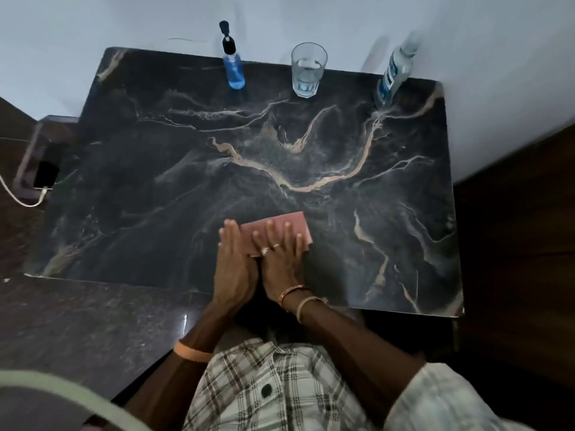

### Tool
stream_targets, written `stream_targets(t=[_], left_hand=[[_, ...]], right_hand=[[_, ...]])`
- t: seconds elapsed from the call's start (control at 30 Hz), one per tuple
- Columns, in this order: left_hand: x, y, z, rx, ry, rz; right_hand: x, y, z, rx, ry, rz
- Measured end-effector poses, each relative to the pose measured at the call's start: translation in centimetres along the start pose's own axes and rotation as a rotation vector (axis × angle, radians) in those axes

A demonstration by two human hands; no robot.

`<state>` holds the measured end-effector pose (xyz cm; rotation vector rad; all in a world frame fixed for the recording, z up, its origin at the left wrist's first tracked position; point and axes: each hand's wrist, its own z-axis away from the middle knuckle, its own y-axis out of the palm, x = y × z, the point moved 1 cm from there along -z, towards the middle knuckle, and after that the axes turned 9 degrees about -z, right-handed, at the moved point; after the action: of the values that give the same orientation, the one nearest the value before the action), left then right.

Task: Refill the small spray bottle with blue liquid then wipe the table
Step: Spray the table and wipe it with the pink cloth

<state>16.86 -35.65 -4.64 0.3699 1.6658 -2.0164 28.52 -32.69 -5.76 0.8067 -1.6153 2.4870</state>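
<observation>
A: Well, item one: cloth?

B: Cloth [295, 227], pink, folded. It lay flat by the near edge of the counter [373, 181], its long axis running left to right and its right end tipped slightly away.

A: Hands?

B: Left hand [231, 259] and right hand [281, 262] were side by side, fingers straight, pressed flat on the cloth, and neither gripped it. The right hand covered the middle and the left hand sat at the left end. The cloth stuck out ahead and to the right of the right hand.

A: Spray bottle?

B: Spray bottle [233, 66], upright at the far edge, left of the glass [308, 71]. It had blue liquid in its body and stood well apart from both hands.

A: Step?

B: Refill judged done, wiping in hand. Most of the bare counter lay ahead of the hands, so a push away, broadside to the long axis, would likely have covered most.
</observation>
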Motion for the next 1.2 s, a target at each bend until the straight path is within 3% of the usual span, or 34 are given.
stream_targets(t=[0.1, 0.17, 0.23, 0.27, 0.33, 0.4, 0.43, 0.53, 0.6, 0.67, 0.77, 0.93, 1.07, 1.2], left_hand=[[1.9, -0.1, 2.7, 0.041, 0.185, -0.308], [1.3, 1.0, 4.9, 0.094, 0.378, -0.397], [-0.9, 2.6, 6.1, 0.151, 0.577, -0.441], [-2.7, 3.2, 6.0, 0.167, 0.671, -0.454], [-7.3, 3.9, 5.2, 0.259, 0.860, -0.414], [-12.3, 3.2, 4.5, 0.319, 0.947, -0.233], [-14.3, 2.8, 4.2, 0.316, 0.920, -0.137], [-18.7, 1.2, 3.4, 0.291, 0.609, 0.194], [-20.3, 0.6, 2.6, 0.481, 0.375, 0.498], [-21.8, 0.5, 1.9, 0.592, 0.251, 0.733], [-23.3, 0.6, 1.1, 0.540, 0.087, 0.961], [-23.8, 1.3, -1.4, 0.427, -0.196, 0.976], [-24.0, 3.5, -2.2, 0.586, -0.300, 0.824], [-25.2, 5.8, -3.1, 0.720, -0.377, 0.727]], right_hand=[[-1.1, -0.1, 2.4, 0.060, -0.253, 0.148], [-4.5, -2.0, 4.5, 0.114, -0.440, 0.255], [-8.5, -5.4, 7.1, 0.199, -0.511, 0.341], [-10.2, -7.1, 8.5, 0.228, -0.508, 0.355], [-12.4, -10.6, 11.6, 0.268, -0.336, 0.275], [-13.8, -14.0, 14.4, 0.262, -0.164, 0.152], [-14.1, -15.5, 15.5, 0.245, -0.116, 0.041], [-15.3, -19.4, 18.1, -0.176, 0.236, -0.615], [-15.8, -19.8, 18.3, -0.324, 0.380, -0.874], [-15.1, -19.7, 17.6, -0.325, 0.416, -1.069], [-13.6, -19.9, 16.8, -0.187, 0.317, -1.359], [-15.1, -17.9, 18.7, -0.232, 0.602, -1.378], [-17.1, -15.3, 20.8, -0.373, 0.770, -1.542], [-18.9, -14.5, 21.2, -0.479, 0.863, -1.521]])
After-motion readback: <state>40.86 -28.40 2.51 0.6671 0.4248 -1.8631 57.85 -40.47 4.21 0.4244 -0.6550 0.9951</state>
